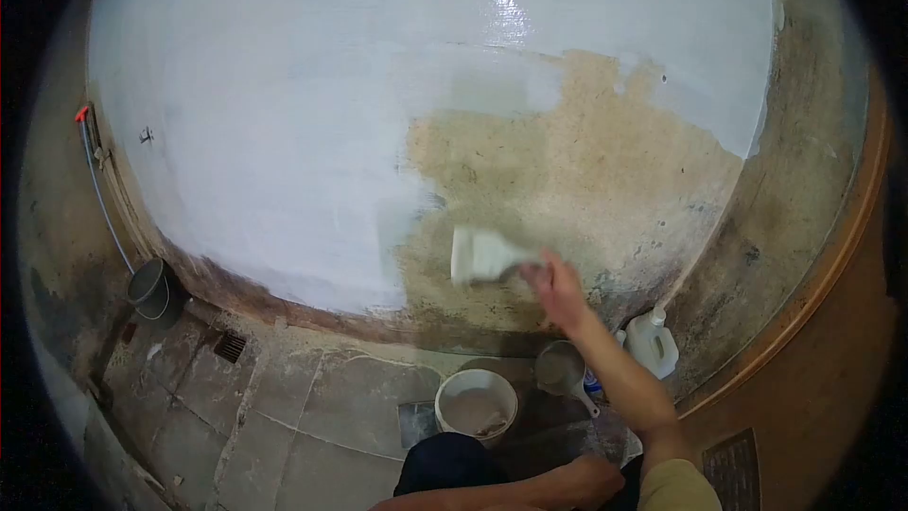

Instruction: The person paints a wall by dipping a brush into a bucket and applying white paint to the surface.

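Observation:
My right hand [558, 291] is closed round the handle of a wide white brush [482, 255], blurred by motion, its bristle end pointing left. The brush is in front of a bare tan patch of wall [586, 161], just right of the edge of the white paint [265, 151]. At the bottom, my left hand [591, 481] is closed near my knee; whatever it may hold is hidden. Below the wall, between the two arms, a white bucket [476, 377] contains greyish liquid.
Right of the bucket are a pan with a handle [560, 369] and a white jug [653, 343]. A dark bucket [154, 291] stands at the far left by a blue hose [104, 191]. A drain grate [229, 347] lies in the tiled floor [274, 397].

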The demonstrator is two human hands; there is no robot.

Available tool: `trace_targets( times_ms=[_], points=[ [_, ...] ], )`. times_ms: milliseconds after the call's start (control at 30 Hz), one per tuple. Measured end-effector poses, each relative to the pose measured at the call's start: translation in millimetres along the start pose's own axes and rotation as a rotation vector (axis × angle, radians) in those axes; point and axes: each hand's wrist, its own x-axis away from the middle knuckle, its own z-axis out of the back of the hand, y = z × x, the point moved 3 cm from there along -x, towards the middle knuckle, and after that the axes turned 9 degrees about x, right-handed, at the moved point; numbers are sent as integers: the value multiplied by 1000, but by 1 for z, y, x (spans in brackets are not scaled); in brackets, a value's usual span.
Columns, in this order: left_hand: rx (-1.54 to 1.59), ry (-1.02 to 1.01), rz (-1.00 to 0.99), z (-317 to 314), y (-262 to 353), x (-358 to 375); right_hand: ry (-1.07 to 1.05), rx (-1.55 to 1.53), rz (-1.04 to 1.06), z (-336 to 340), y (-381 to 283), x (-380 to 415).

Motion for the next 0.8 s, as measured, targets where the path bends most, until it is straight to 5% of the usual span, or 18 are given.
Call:
trace_targets(
  times_ms=[300, 567, 800],
  points=[
    [32, -16, -13, -18, -22, -15, 198, 327, 992, -134, -178, -34],
    [83, -3, 65, 4, -19, -8, 232, 483, 1141, -128, -216, -31],
    [136, -185, 49, 18, -20, -5, 240, 516, 1147, -107, -244, -29]
  ],
)
